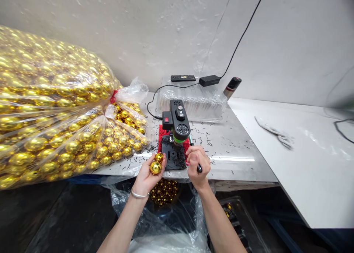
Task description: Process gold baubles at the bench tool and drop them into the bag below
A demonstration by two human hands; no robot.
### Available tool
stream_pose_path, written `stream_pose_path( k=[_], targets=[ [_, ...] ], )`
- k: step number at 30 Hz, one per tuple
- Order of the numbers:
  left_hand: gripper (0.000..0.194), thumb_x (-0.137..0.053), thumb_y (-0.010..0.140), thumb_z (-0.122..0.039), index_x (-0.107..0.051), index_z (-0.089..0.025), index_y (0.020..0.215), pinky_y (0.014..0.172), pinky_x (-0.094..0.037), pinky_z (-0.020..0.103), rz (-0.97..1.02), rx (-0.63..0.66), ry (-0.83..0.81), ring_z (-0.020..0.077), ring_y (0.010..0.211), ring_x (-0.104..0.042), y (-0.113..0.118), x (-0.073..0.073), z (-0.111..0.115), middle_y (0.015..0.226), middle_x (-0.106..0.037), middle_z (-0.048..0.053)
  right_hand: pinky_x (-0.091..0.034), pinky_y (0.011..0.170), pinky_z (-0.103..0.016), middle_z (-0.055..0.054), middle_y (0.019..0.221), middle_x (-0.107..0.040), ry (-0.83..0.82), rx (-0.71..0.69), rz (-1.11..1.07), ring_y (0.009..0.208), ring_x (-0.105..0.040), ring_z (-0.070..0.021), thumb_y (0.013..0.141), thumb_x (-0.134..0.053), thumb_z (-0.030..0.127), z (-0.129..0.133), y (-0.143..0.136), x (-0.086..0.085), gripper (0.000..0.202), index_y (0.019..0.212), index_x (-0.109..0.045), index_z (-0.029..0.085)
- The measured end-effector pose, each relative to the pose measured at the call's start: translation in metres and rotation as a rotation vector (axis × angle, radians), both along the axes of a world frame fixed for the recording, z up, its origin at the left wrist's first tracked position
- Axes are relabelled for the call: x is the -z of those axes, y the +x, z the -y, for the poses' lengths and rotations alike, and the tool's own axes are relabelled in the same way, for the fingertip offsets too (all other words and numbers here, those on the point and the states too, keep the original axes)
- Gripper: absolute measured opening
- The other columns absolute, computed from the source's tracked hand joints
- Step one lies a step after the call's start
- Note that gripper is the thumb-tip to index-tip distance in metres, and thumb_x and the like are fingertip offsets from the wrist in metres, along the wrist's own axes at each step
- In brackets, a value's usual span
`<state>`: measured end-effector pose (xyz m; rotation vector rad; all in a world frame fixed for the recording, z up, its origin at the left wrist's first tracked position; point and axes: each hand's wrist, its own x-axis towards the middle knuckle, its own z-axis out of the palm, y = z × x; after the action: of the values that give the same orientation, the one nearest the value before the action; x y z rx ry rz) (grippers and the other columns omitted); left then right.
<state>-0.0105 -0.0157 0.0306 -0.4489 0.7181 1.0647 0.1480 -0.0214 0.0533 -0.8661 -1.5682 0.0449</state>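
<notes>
My left hand [149, 174] cups two shiny gold balls, a larger ball [155, 167] and a smaller ball [159, 157], just left of a small bench drill press [179, 120]. Wrapped round the black grip of the press's lever [199, 168] is my right hand [198, 165], to the right of the machine. The press has a black top housing with a red switch and a dark base plate [173, 157] covered in black shavings. Its tip is mostly hidden under the housing. A red mat [161, 133] lies beneath the base.
Big clear bags of gold balls [55, 109] fill the left side. Behind the press stands a clear plastic tray [193, 102] carrying a black power adapter [209, 80]. A spray can [232, 87] leans nearby. Below the edge, gold balls [164, 192] lie in a plastic-lined container. A glove [273, 132] rests right.
</notes>
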Motion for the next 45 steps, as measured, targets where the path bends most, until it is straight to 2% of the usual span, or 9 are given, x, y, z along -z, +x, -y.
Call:
stream_pose_path(
  k=[7, 12, 15, 19, 24, 27, 31, 38, 45],
  targets=[
    [0.025, -0.043, 0.096, -0.029, -0.055, -0.012, 0.08, 0.04, -0.047, 0.012, 0.02, 0.003, 0.068, 0.007, 0.055, -0.056, 0.001, 0.0, 0.006, 0.077, -0.057, 0.007, -0.042, 0.059, -0.028, 0.0, 0.061, -0.05, -0.006, -0.005, -0.006, 0.067, -0.054, -0.0134, 0.089, -0.038, 0.008, 0.001, 0.0, 0.0, 0.03, 0.063, -0.044, 0.02],
    [0.036, -0.034, 0.098, -0.037, -0.054, -0.014, 0.079, 0.038, -0.045, 0.014, -0.147, 0.017, 0.184, 0.0055, 0.046, -0.048, 0.002, 0.003, 0.009, 0.072, -0.057, 0.006, -0.042, 0.059, -0.028, 0.001, 0.06, -0.049, -0.011, -0.014, -0.013, 0.068, -0.054, -0.0138, 0.089, -0.038, 0.007, 0.001, 0.0, 0.0, 0.03, 0.063, -0.043, 0.021],
    [0.033, -0.03, 0.098, -0.028, -0.058, -0.012, 0.09, 0.038, -0.046, 0.018, -0.219, 0.096, 0.225, 0.0083, 0.046, -0.051, -0.002, 0.003, 0.009, 0.075, -0.061, 0.008, -0.042, 0.059, -0.028, 0.0, 0.062, -0.05, -0.01, -0.012, -0.008, 0.068, -0.054, -0.0135, 0.089, -0.038, 0.007, 0.001, 0.0, 0.0, 0.029, 0.063, -0.043, 0.02],
    [0.022, -0.039, 0.093, -0.015, -0.06, -0.008, 0.095, 0.039, -0.047, 0.017, -0.299, 0.151, 0.252, 0.0108, 0.053, -0.059, -0.005, 0.003, 0.009, 0.079, -0.066, 0.011, -0.041, 0.059, -0.028, 0.0, 0.063, -0.051, -0.004, -0.01, -0.01, 0.068, -0.054, -0.013, 0.089, -0.038, 0.007, 0.001, 0.0, 0.001, 0.029, 0.064, -0.044, 0.02],
    [0.011, -0.062, 0.084, -0.015, -0.067, -0.009, 0.091, 0.043, -0.047, 0.015, -0.501, 0.144, 0.309, 0.0119, 0.062, -0.064, -0.002, 0.014, 0.009, 0.082, -0.069, 0.009, -0.042, 0.059, -0.028, 0.0, 0.061, -0.05, -0.001, -0.005, -0.008, 0.067, -0.054, -0.0134, 0.09, -0.038, 0.008, 0.001, 0.0, 0.001, 0.03, 0.063, -0.043, 0.02],
    [0.022, -0.075, 0.071, -0.015, -0.07, -0.011, 0.092, 0.044, -0.045, 0.014, -0.657, 0.119, 0.394, 0.0088, 0.058, -0.061, 0.001, 0.021, 0.005, 0.08, -0.07, 0.005, -0.041, 0.059, -0.028, 0.0, 0.06, -0.049, -0.001, -0.005, -0.009, 0.067, -0.054, -0.0136, 0.09, -0.038, 0.009, 0.001, 0.0, 0.001, 0.03, 0.063, -0.043, 0.021],
    [0.033, -0.082, 0.061, -0.014, -0.072, -0.013, 0.092, 0.05, -0.044, 0.015, -0.791, 0.106, 0.489, 0.0062, 0.054, -0.056, 0.006, 0.023, -0.006, 0.077, -0.07, 0.002, -0.042, 0.059, -0.028, 0.001, 0.061, -0.05, -0.004, -0.008, -0.007, 0.067, -0.053, -0.0134, 0.09, -0.038, 0.008, 0.0, 0.001, -0.001, 0.029, 0.063, -0.044, 0.021],
    [0.032, -0.078, 0.054, 0.001, -0.07, -0.014, 0.081, 0.064, -0.046, 0.017, -0.836, 0.156, 0.586, 0.011, 0.07, -0.063, 0.025, 0.025, -0.028, 0.077, -0.072, 0.002, -0.043, 0.059, -0.029, -0.001, 0.062, -0.052, 0.0, -0.003, 0.029, 0.067, -0.054, -0.0142, 0.09, -0.038, 0.01, -0.001, 0.003, -0.007, 0.028, 0.065, -0.046, 0.02],
    [0.039, -0.079, 0.051, 0.003, -0.073, -0.02, 0.082, 0.082, -0.046, 0.021, -1.058, 0.216, 0.686, 0.0165, 0.085, -0.064, 0.029, 0.034, -0.035, 0.08, -0.072, 0.001, -0.042, 0.056, -0.027, -0.001, 0.062, -0.052, -0.005, -0.018, 0.055, 0.067, -0.054, -0.0136, 0.088, -0.04, 0.008, -0.001, 0.005, -0.007, 0.027, 0.065, -0.046, 0.02]
  ],
)
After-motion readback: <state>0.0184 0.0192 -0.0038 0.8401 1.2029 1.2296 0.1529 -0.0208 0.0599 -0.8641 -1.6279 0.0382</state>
